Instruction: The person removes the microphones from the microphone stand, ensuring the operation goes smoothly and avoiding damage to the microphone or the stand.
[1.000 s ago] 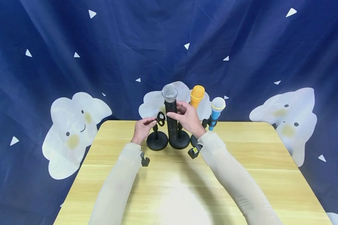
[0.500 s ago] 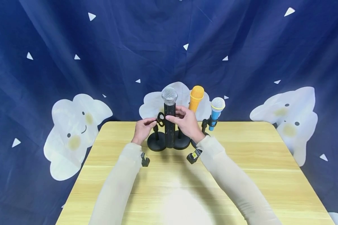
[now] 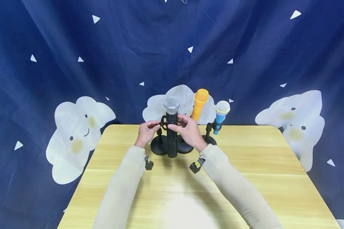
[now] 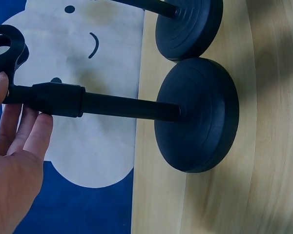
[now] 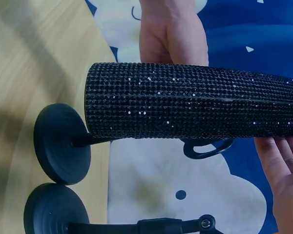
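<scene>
My right hand [image 3: 190,133] holds a black microphone [image 3: 172,140] upright by its handle, silver mesh head on top. The handle is studded with small glittering beads, and its lower end is in front of the stands in the head view. My left hand [image 3: 146,133] pinches the top of a black microphone stand [image 4: 198,117], just below its ring-shaped clip [image 4: 19,48]. In the left wrist view the thumb and fingers sit at that joint. From the head camera, the microphone overlaps part of the clip; in the right wrist view its handle [image 5: 185,100] hides most of the stand's pole.
A second black stand [image 3: 184,148] is right beside the first, with a yellow microphone [image 3: 199,105] above it. Farther right, a blue microphone [image 3: 219,118] with a white head sits in a third stand's clip. A blue cloud-print curtain [image 3: 126,79] hangs behind the wooden table [image 3: 246,159].
The black microphone has come lower and a little nearer in my right hand, shifting slightly left in front of the left stand's clip. My left hand has stayed at the stand.
</scene>
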Motion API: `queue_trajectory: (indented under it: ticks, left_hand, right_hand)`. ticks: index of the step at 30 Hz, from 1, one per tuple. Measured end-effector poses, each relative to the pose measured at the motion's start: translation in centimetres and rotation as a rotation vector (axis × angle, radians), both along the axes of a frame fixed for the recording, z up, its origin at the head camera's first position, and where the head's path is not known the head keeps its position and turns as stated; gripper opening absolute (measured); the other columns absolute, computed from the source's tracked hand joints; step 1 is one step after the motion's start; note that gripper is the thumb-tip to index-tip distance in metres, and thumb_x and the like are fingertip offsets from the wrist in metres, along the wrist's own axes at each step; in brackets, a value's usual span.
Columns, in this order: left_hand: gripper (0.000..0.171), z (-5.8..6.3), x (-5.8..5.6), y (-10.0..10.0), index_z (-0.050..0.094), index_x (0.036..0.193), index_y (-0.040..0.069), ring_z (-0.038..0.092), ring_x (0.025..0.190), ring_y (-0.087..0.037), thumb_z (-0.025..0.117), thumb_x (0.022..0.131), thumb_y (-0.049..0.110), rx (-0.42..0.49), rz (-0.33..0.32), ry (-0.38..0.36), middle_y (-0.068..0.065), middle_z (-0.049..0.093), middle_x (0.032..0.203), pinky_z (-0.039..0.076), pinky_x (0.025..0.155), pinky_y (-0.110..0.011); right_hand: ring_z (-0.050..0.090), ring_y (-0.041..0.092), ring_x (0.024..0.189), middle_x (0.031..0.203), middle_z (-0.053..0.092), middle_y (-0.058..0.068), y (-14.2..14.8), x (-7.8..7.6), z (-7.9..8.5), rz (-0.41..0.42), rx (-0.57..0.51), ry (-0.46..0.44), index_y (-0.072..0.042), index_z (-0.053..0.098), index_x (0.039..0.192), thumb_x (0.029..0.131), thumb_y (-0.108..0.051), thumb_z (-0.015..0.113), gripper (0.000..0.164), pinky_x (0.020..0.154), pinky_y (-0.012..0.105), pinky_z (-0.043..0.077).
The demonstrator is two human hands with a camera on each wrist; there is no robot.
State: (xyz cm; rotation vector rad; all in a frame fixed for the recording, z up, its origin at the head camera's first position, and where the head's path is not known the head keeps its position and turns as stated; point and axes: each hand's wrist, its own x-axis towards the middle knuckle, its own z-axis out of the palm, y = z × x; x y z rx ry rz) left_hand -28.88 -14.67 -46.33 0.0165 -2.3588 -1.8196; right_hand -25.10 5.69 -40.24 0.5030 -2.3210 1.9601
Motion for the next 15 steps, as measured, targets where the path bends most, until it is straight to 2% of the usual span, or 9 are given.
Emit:
queue_trajectory:
  ticks: [6,9,10,15]
  left_hand:
    - [0.020,0.2,0.1,0.1,0.075,0.110,-0.003,0.068,0.097,-0.023,0.072,0.091,0.002,0.000,0.009,-0.010,-0.018,0.072,0.110,0.052,0.079,-0.020]
    - [0.020,0.2,0.1,0.0,0.075,0.111,-0.002,0.068,0.098,-0.022,0.072,0.091,0.003,-0.005,0.008,-0.019,-0.017,0.072,0.110,0.053,0.083,-0.024]
    - [0.021,0.2,0.1,0.0,0.075,0.111,-0.002,0.068,0.099,-0.023,0.072,0.091,0.003,-0.010,0.005,-0.021,-0.017,0.072,0.110,0.053,0.085,-0.027]
    - [0.020,0.1,0.1,0.0,0.075,0.110,-0.002,0.068,0.101,-0.025,0.073,0.091,0.005,-0.021,-0.003,-0.021,-0.016,0.073,0.110,0.053,0.090,-0.034]
  right_hand:
    - [0.070,0.022,0.091,0.103,0.073,0.010,0.0,0.4,0.1,0.014,-0.003,-0.006,-0.003,0.069,0.118,0.087,-0.014,0.080,0.035,0.080,0.032,0.056]
    - [0.070,0.023,0.090,0.102,0.073,0.011,-0.1,0.5,-0.2,0.017,-0.013,-0.007,-0.002,0.069,0.117,0.086,-0.013,0.080,0.034,0.081,0.033,0.057]
    - [0.070,0.020,0.089,0.101,0.073,0.009,-0.1,0.3,-0.7,0.015,-0.017,-0.001,-0.003,0.070,0.116,0.086,-0.014,0.081,0.034,0.080,0.031,0.057]
    - [0.069,0.023,0.090,0.103,0.072,0.012,0.0,0.6,-0.7,0.005,-0.011,-0.030,-0.002,0.069,0.118,0.086,-0.015,0.081,0.037,0.079,0.027,0.055]
